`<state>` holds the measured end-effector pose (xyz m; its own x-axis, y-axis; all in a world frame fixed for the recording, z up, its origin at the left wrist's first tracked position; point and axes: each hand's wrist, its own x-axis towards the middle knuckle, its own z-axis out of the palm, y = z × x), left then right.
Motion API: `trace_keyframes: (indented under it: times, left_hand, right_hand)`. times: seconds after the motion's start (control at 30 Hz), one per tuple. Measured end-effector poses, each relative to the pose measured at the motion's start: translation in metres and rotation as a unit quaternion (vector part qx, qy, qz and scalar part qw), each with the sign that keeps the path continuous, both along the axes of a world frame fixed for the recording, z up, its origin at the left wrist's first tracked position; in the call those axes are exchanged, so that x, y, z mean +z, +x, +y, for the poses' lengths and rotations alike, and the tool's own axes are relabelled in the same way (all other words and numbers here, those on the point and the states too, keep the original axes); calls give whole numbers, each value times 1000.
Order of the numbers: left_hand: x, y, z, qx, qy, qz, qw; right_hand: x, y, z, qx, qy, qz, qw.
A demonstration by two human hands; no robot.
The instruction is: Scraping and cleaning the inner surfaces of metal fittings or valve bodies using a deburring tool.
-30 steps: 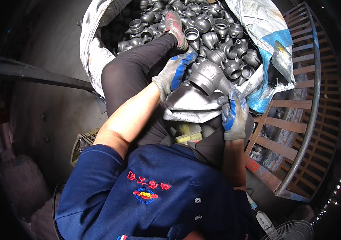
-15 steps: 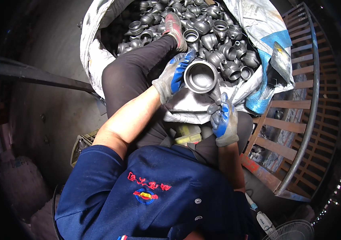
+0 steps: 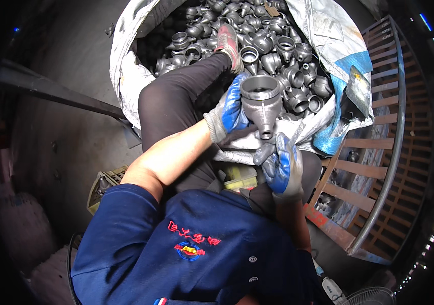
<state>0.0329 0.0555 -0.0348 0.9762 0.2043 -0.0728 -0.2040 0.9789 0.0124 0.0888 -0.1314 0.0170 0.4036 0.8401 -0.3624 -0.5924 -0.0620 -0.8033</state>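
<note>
My left hand (image 3: 233,108), in a blue-coated grey glove, grips a grey metal casting (image 3: 262,108) from its left side. The casting has a wide threaded mouth at the top and tapers to a narrow spout that points toward me. Just below the spout is my right hand (image 3: 284,165), gloved alike, with its fingers closed. Whatever it may hold is hidden by the glove. Beyond both hands, many similar castings (image 3: 294,77) lie heaped in a large white woven bag (image 3: 128,66).
My leg (image 3: 168,94) reaches into the bag, a red shoe (image 3: 227,43) on the castings. A slatted metal crate (image 3: 364,170) stands at the right. Blue strapping (image 3: 329,142) hangs at the bag's edge. A yellow box (image 3: 240,180) sits below my hands, and a fan (image 3: 372,296) at lower right.
My left hand has tilted the casting, so its mouth now faces up and its spout points at me. My right hand has moved slightly down and left.
</note>
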Motion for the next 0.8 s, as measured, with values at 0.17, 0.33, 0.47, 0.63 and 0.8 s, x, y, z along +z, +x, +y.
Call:
trace_keyframes:
  times: [0.17,0.33,0.47,0.63,0.8]
  left_hand:
    - [-5,-2,-3,-35,-24,-59,997]
    - [-9,-3,0,9,181,7,983]
    - [6,-5,-3,18,286,45,957]
    - [-11,-6,2,7,134,-83,987]
    - [4,-10,-7,93,453,35,886]
  right_hand:
    - [21,-7,3,16,-15,-513,858]
    - [8,-3,4,-36,-9,-144,989]
    - [5,-3,2,-74,-21,-204,976]
    - [4,0,-2,-35,-115,-161,980]
    - [-6,5,-1,-12,-32,-417,908]
